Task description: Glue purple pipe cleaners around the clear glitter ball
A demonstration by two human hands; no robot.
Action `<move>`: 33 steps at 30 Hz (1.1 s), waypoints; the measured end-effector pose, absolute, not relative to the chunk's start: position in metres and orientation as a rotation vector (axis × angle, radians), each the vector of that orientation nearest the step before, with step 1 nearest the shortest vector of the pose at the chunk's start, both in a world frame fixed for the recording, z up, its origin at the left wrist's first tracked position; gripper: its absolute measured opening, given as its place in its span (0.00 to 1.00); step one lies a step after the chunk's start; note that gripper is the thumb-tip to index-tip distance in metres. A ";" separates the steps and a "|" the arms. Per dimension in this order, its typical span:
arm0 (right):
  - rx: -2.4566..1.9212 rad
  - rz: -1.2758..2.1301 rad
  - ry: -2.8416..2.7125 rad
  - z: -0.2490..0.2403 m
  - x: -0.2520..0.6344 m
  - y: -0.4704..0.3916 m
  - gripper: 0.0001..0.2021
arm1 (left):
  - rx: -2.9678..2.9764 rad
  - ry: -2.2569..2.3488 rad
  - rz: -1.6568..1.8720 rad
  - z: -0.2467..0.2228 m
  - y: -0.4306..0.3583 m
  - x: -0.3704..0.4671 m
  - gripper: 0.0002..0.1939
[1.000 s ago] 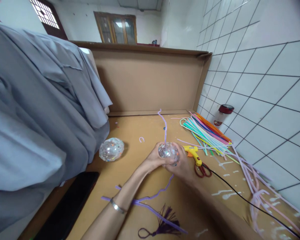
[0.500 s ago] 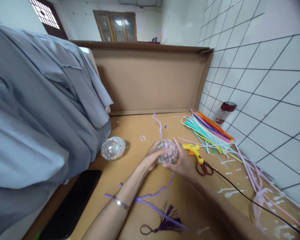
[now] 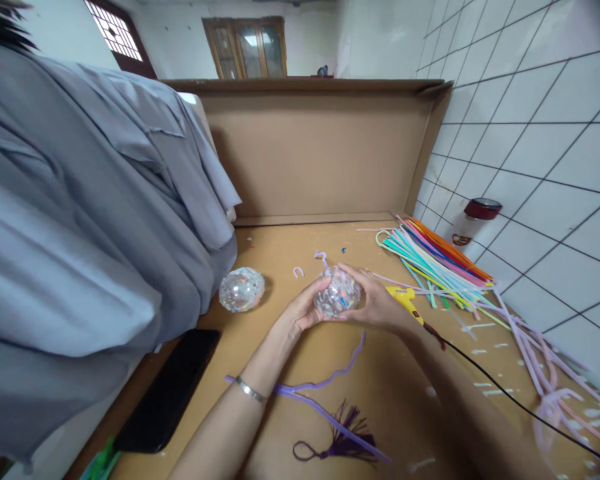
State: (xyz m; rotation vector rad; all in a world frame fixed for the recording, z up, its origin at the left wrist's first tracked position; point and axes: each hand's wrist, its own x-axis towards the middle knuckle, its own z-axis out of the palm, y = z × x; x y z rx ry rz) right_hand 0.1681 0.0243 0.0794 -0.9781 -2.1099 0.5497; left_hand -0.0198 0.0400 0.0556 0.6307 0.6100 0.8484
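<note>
Between my two hands is a clear faceted ball [image 3: 338,291] with coloured flecks; it may be a half shell, I cannot tell. My left hand [image 3: 305,308] grips it from the left, thumb on its near face. Around its right side curl the fingers of my right hand [image 3: 380,300]. A lilac pipe cleaner [image 3: 321,257] pokes out just behind the ball. To the left lies a second clear flecked shell, bowl-like [image 3: 242,290]. Purple pipe cleaners [image 3: 325,383] pass under my left forearm, near a dark purple tassel [image 3: 347,440].
A yellow glue gun [image 3: 405,301] lies partly behind my right wrist, its black cord trailing right. Coloured pipe cleaners [image 3: 440,257] are heaped by the tiled wall, beside a red-lidded jar [image 3: 477,220]. A black phone [image 3: 170,390] and a grey draped garment [image 3: 105,200] are at left.
The view has shifted, so the scene sits further right. My hands have turned the ball, and its flecks show more clearly. My right hand now covers the scissors and part of the glue gun.
</note>
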 end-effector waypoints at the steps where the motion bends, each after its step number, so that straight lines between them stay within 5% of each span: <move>1: -0.972 0.514 -2.115 0.079 0.167 0.024 0.45 | 0.646 0.606 0.848 0.056 0.040 -0.020 0.28; 19: -0.968 0.505 -2.143 0.081 0.174 0.027 0.51 | 0.588 0.615 0.788 0.059 0.038 -0.019 0.29; 33: -0.921 0.440 -2.165 0.085 0.173 0.024 0.43 | 0.616 0.618 0.781 0.058 0.038 -0.023 0.29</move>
